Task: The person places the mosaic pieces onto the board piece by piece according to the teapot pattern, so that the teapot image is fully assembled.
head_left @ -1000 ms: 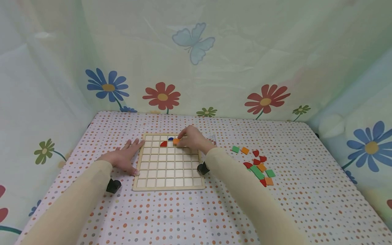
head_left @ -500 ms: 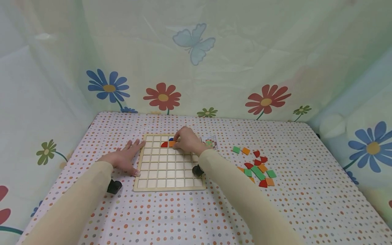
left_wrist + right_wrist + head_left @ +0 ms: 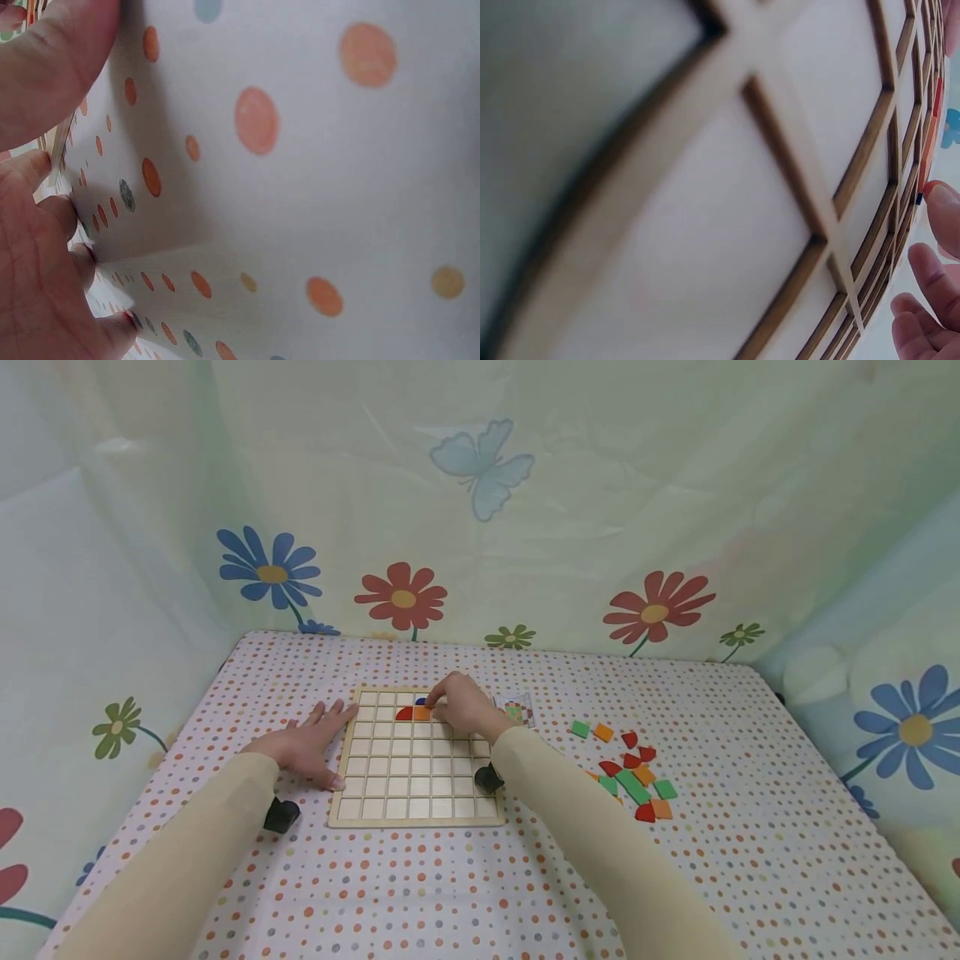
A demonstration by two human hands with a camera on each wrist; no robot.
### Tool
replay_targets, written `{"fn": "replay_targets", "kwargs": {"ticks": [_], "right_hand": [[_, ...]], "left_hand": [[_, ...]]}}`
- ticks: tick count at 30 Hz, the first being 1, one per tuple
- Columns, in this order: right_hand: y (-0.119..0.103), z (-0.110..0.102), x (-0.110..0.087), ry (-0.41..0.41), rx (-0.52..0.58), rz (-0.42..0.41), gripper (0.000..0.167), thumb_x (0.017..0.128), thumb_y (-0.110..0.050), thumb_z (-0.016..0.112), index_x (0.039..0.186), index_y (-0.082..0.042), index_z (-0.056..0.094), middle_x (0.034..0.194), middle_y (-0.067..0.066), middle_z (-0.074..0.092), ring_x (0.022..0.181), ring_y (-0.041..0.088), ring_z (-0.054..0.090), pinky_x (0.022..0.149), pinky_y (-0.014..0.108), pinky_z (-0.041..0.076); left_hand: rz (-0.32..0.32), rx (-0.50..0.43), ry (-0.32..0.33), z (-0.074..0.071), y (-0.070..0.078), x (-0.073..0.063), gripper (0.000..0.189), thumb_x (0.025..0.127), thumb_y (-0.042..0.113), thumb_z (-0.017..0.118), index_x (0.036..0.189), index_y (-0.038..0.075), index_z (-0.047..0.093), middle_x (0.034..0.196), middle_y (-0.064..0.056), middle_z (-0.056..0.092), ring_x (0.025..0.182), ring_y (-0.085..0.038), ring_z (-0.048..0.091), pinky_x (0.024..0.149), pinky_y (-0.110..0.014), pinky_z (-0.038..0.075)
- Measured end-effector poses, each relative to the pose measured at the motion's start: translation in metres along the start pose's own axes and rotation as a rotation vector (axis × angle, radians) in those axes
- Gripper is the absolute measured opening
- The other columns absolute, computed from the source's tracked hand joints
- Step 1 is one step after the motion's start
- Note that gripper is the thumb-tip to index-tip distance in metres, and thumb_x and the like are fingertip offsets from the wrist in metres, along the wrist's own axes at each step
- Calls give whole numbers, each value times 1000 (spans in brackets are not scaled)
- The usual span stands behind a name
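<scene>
A light wooden board [image 3: 397,787] with a grid of square recesses lies on the table. In its upper rows sit a red rounded piece [image 3: 405,714], an orange square tile [image 3: 422,713] beside it, and a blue piece [image 3: 421,702] just above, partly covered. My right hand [image 3: 462,703] reaches over the board from the right, its fingertips at the right edge of the orange and blue pieces. In the right wrist view the fingers [image 3: 934,277] stand apart, pinching nothing visible. With fingers spread, my left hand [image 3: 303,747] rests along the board's left edge.
Right of the board lies a small printed card [image 3: 517,710], partly behind the right hand. Farther right are scattered loose tiles: green [image 3: 633,786], orange [image 3: 603,732] and red [image 3: 645,812]. A dotted cloth [image 3: 420,893] covers the table; a flowered curtain [image 3: 570,527] hangs behind.
My right hand has carried the orange tile left, setting it beside the red piece; its fingers now stand at the tile's right edge. The left hand has stayed in place.
</scene>
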State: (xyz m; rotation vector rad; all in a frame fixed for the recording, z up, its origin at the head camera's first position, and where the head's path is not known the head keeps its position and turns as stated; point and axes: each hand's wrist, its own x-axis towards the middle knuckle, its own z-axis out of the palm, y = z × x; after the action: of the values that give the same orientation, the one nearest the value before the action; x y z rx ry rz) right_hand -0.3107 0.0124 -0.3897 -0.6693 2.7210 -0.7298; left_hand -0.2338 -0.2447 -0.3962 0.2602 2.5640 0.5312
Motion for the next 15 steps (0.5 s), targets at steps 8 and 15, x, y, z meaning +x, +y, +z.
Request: {"fn": "replay_targets", "kwargs": {"ticks": [8, 15], "right_hand": [[3, -2, 0, -4, 2, -16, 28, 101, 2, 55, 114, -6, 78, 132, 12, 70, 117, 27, 65, 87, 35, 53], [9, -22, -12, 33, 22, 5, 28, 104, -2, 53, 119, -7, 76, 142, 12, 62, 140, 29, 52, 110, 45, 49]], "left_hand": [[2, -15, 3, 1, 2, -2, 119, 79, 25, 88, 165, 9, 7, 171, -24, -6, 156, -49, -11, 121, -74, -1], [-4, -26, -2, 0, 2, -3, 120, 79, 26, 88, 165, 10, 6, 171, -24, -7, 156, -49, -13, 121, -74, -3]]}}
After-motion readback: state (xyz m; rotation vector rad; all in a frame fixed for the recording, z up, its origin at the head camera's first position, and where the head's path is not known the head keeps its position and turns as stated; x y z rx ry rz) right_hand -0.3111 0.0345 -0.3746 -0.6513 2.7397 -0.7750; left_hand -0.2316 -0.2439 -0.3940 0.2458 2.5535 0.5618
